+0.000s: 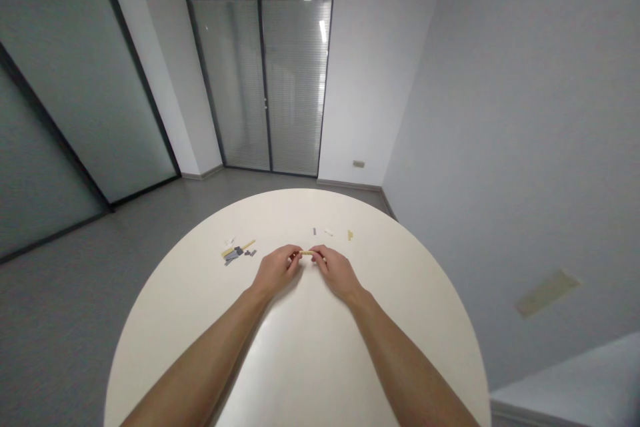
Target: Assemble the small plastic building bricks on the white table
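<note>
Both my hands meet over the middle of the table, each pinching one end of a thin pale yellow strip [307, 253] that looks like a toy building-block piece. My left hand [277, 269] is closed on its left end and my right hand [336, 269] on its right end. The fingers cover both ends of the strip. Beyond my right hand lie a small grey piece [315, 231], a white piece [329, 232] and a yellow piece [350, 235]. Left of my left hand is a small heap of grey and yellow pieces [234, 253].
A round white table [310, 340] carries everything. A few white bits [230, 241] and dark grey bits [251, 253] lie beside the heap. Past the table's far edge are the grey floor and a glass door [265, 80] with blinds. A white wall [525, 147] rises on the right.
</note>
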Tool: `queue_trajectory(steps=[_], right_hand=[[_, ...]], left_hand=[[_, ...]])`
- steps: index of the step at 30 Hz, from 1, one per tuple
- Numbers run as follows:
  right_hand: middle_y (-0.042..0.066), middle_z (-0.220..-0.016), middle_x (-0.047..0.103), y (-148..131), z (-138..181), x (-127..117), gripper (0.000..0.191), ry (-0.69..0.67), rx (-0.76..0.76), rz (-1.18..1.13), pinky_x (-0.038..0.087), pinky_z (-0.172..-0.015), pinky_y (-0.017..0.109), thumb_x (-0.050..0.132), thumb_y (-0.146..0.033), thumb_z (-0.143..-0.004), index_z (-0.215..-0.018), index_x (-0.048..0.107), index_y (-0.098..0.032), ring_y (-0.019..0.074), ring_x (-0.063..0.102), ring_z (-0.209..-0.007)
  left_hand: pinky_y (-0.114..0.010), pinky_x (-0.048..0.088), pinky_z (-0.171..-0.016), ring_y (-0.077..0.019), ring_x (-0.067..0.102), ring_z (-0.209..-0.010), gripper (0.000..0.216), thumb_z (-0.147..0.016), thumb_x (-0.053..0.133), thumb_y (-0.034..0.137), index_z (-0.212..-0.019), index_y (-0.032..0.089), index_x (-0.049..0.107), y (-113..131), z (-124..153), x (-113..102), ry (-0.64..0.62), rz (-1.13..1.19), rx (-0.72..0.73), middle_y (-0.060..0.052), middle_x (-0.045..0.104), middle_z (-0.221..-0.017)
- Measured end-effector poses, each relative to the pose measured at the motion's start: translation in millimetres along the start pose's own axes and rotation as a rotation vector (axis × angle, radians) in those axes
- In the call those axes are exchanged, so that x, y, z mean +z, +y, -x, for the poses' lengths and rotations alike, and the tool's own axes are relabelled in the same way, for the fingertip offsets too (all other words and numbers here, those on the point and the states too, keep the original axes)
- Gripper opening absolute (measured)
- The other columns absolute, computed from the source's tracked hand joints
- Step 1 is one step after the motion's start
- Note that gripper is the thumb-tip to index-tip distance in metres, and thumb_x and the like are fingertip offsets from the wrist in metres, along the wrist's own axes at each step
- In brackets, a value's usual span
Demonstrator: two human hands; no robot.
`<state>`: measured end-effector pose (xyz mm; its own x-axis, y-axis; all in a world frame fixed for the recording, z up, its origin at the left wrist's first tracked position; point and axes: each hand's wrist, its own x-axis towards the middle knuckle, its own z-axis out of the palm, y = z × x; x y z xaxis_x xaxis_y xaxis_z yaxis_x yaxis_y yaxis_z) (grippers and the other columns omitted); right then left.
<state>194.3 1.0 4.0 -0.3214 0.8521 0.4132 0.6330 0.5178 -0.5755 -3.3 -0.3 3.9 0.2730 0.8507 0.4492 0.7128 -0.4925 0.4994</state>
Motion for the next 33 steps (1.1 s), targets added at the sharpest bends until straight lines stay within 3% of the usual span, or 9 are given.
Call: queue_trajectory(steps=[19, 33], right_hand=[[0.001, -0.094, 0.071, -1, 1, 0, 0.025, 0.01, -0.013, -0.003, 0.046, -0.085, 0.029, 0.04, -0.027, -0.102, -0.112, 0.062, -0.025, 0.0164, 0.065, -0.088], [0.002, -0.099, 0.073, 2, 0, 2, 0.026, -0.004, 0.003, 0.027, 0.046, -0.086, 0.029, 0.041, -0.026, -0.101, -0.116, 0.063, -0.025, 0.0167, 0.066, -0.092]], left_hand=[[-0.029, 0.052, -0.086, -0.0177, 0.067, -0.097, 0.03, -0.094, 0.049, 0.024, -0.121, 0.024, 0.063, -9, 1, 6, 0.066, 0.044, 0.026, -0.002, 0.074, -0.102], [-0.029, 0.052, -0.083, -0.0167, 0.067, -0.091, 0.031, -0.093, 0.051, 0.023, -0.121, 0.027, 0.062, -9, 1, 6, 0.065, 0.022, 0.033, 0.0, 0.074, -0.1]])
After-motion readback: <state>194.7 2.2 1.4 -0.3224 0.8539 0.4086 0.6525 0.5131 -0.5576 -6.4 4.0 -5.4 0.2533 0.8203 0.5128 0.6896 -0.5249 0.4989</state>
